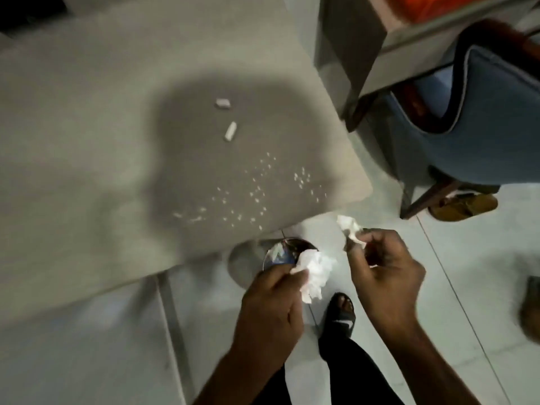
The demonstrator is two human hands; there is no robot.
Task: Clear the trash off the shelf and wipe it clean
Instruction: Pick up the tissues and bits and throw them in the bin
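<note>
Shelf (87,141): grey top, filling the view from 9 to 12 o'clock; corner near centre.
Trash: white crumbs (257,194) scattered just inside that corner; two small white pieces (230,131) above them, toward 12.
Left hand (271,296): closed on a crumpled tissue (315,270), below the shelf edge at 6, over a shiny round bowl (280,252) on the floor.
Right hand (388,258): pinching a smaller tissue wad (349,226), at 4.
Step, judged: gathering trash. Sweep the crumbs toward the corner with the tissue, with the bowl under the edge; pick up both pieces first.
</note>
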